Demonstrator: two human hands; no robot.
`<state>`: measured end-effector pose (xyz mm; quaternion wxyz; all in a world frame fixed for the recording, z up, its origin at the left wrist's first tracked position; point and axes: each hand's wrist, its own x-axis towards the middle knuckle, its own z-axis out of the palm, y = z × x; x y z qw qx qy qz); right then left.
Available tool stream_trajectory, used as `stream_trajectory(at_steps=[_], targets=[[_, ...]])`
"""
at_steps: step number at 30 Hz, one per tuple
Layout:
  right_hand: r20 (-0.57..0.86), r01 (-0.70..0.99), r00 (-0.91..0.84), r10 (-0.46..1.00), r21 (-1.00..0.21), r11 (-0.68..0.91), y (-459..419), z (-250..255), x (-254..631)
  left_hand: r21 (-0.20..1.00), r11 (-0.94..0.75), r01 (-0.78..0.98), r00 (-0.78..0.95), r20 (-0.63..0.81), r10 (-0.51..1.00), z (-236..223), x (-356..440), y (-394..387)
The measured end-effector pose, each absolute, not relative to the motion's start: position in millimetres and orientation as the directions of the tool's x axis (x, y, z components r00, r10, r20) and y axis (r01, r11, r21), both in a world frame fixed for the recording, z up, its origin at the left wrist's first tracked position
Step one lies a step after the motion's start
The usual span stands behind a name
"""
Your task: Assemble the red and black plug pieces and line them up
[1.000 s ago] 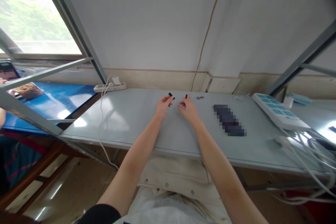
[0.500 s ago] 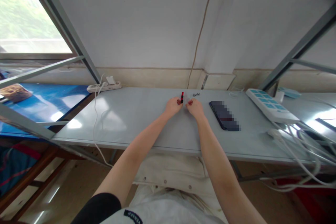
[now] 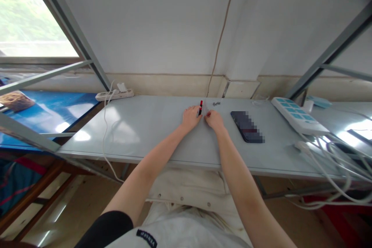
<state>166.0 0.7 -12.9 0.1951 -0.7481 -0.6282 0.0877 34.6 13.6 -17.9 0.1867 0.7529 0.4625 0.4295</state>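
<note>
My left hand [image 3: 191, 118] rests on the grey tabletop, with its fingers closed against a small red-and-black stick-shaped object [image 3: 200, 106]. The object's red end points toward the wall, and its lower part is partly hidden by the fingers. Just to the right, my right hand [image 3: 214, 119] is closed in a pinch on a piece of clear plastic [image 3: 205, 107], which looks like a small bag and is hard to make out. Several small dark metal pieces [image 3: 216, 104] lie beyond my right hand.
A dark phone [image 3: 247, 127] lies right of my hands. Farther right sits a large white power strip [image 3: 299, 116] with a tangle of white cables [image 3: 325, 166]. Another power strip [image 3: 114, 95] stands at the back left, its cable hanging over the front edge. Metal frame posts flank the table.
My left hand has flattened somewhat, its fingers reaching farther along the red-and-black object. My right hand stays almost in place, still pinched. The whole view has shifted slightly.
</note>
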Motion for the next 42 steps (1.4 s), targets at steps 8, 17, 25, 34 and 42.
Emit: stream_trajectory(at_steps=[8, 17, 25, 34, 42], targets=[[0.106, 0.919, 0.147, 0.983, -0.382, -0.096, -4, -9, 161, 0.604, -0.526, 0.599, 0.261, 0.474, 0.841, -20, 28, 6], [0.220, 0.922, 0.052, 0.974, -0.385, 0.038, -7, 1, 150, 0.809, -0.511, 0.291, -0.050, 0.546, 0.836, -12, 12, 8], [0.233, 0.928, 0.027, 0.972, -0.366, 0.062, -9, 2, 147, 0.838, -0.499, 0.223, -0.097, 0.528, 0.844, -2, 12, -1], [0.205, 0.956, -0.061, 0.977, -0.270, 0.117, -16, 11, 142, 0.708, -0.602, 0.369, -0.109, 0.676, 0.729, -6, 14, 2], [0.354, 0.932, -0.008, 0.935, -0.337, 0.135, -11, 7, 140, 0.544, -0.727, 0.419, 0.128, 0.757, 0.640, -6, 15, -3]])
